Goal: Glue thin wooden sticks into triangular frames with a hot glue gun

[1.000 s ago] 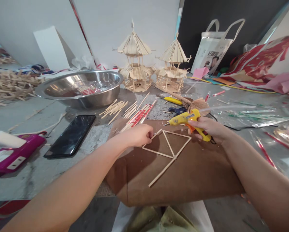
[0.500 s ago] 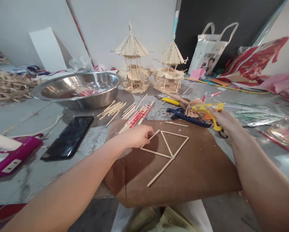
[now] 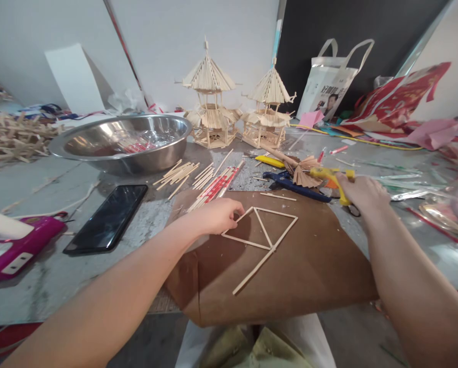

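On a brown sheet point(image 3: 313, 266) lies a flat stick frame point(image 3: 277, 210), four-sided with a cross stick and one long stick running out toward me. My left hand point(image 3: 225, 215) pinches the frame at its left corner, fingers closed on the stick there. Off to the right, my right hand point(image 3: 361, 193) is wrapped round a yellow glue gun point(image 3: 342, 191), whose front end is over some folded brown paper point(image 3: 307, 171). A loose stick point(image 3: 278, 196) lies just beyond the frame. Blue-handled pliers point(image 3: 290, 185) rest behind the sheet's far edge.
Bundles of sticks point(image 3: 204, 176) and chopsticks in red wrappers point(image 3: 217, 188) lie behind my left hand. A steel basin point(image 3: 152, 158), a phone point(image 3: 106, 219) and a magenta device point(image 3: 29, 237) stand left. Two stick pagodas point(image 3: 209, 76) stand at the back, with a white bag point(image 3: 326, 84) beside them.
My right hand with the glue gun has shifted slightly right, and the wrist has turned a little. My left hand and the stick frame have stayed put.
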The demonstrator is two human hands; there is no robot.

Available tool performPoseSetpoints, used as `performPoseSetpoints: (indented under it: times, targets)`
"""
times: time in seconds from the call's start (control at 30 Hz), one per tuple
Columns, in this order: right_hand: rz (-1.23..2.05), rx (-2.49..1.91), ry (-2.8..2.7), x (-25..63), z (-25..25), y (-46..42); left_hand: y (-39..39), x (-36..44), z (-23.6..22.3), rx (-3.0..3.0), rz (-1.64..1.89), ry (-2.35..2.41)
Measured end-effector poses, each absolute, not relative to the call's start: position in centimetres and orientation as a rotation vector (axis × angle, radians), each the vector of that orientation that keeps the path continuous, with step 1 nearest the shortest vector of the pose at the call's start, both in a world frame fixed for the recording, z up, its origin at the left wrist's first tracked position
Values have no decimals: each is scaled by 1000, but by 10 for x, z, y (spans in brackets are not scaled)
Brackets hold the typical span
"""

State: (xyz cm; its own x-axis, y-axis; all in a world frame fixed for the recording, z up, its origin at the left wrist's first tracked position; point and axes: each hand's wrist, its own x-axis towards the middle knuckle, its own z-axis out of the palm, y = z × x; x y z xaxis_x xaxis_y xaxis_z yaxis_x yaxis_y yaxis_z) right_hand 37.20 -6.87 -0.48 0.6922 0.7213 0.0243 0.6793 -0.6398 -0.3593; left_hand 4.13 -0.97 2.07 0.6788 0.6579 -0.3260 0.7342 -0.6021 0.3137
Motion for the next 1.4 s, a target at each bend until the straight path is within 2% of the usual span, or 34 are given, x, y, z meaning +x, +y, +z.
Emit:
performPoseSetpoints:
  times: [0.07, 0.2, 0.33, 0.43, 0.6, 1.4]
  targets:
    - [-10, -2701, -1024, 360, 2, -71, -10, 42, 22, 2485, -238, 1085]
    - [-309, -2442, -1356, 317, 5, -71, -13, 43, 25, 2490, -254, 1069]
    - [-98, -1892, -2049, 270, -7, -68, -13, 44, 26, 2526, -279, 1027]
    - [23, -1758, -2236, 250, -16, -65, -11, 43, 23, 2563, -268, 985]
    - [112, -1707, -2281, 247, -24, -62, -10, 42, 20, 2581, -281, 939]
    - [19, -1525, -2303, 249, -35, -59, -9, 43, 18, 2648, -299, 924]
